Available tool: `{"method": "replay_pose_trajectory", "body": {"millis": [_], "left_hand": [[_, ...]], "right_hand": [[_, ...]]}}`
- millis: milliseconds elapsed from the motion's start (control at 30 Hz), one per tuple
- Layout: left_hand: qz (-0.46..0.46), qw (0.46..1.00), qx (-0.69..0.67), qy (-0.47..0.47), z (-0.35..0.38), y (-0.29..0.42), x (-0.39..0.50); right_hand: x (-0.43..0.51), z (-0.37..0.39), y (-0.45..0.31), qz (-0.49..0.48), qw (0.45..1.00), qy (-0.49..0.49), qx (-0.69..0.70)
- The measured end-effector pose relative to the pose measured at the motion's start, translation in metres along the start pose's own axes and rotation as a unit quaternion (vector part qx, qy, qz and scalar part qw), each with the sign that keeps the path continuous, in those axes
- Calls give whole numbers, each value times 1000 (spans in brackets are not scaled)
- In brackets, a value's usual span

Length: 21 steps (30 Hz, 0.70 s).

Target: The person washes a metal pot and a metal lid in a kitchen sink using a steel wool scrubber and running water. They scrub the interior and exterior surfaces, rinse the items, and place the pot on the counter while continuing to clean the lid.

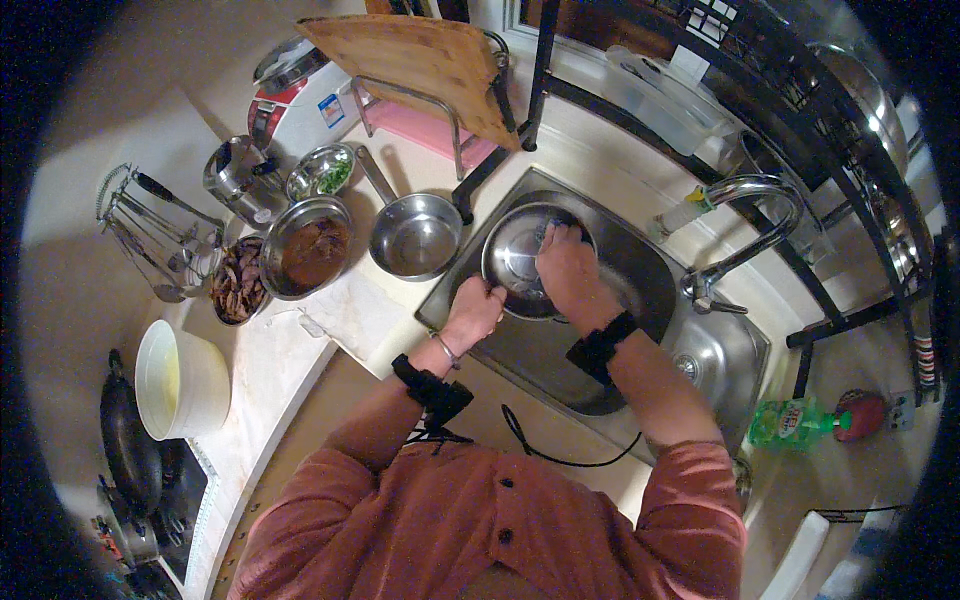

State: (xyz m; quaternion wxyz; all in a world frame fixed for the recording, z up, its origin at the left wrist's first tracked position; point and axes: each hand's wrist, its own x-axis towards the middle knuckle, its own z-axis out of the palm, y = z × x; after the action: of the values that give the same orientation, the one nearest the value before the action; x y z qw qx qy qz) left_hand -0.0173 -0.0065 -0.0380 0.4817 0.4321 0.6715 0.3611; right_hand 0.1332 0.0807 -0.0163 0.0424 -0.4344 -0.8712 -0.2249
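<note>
Over the stainless steel sink, my left hand grips the near left rim of a round stainless steel bowl. My right hand reaches into the bowl, its fingers bunched against the inner wall at the far right. Something small and dark shows at those fingertips, perhaps a scouring pad; it is too hidden to tell. Just left of the sink, a small steel saucepan rests on the counter with its handle pointing away from me.
A chrome faucet arches at the right. Left stand a bowl of brown sauce, a bowl of dark pieces, a bowl of chopped greens and a white tub. A wooden cutting board stands behind; green soap bottle right.
</note>
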Motion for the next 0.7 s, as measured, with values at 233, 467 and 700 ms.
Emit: {"method": "replay_pose_trajectory", "body": {"millis": [233,467,700], "left_hand": [[-1,998,-55,-24,-1,0,-4],[17,1000,-14,1,-2,9,-6],[22,999,23,-3,-14,3,3]], "right_hand": [[-14,-3,-13,53,997,14,62],[-13,-15,-14,-136,974,90,159],[-14,-22,-1,-121,988,76,65]]}}
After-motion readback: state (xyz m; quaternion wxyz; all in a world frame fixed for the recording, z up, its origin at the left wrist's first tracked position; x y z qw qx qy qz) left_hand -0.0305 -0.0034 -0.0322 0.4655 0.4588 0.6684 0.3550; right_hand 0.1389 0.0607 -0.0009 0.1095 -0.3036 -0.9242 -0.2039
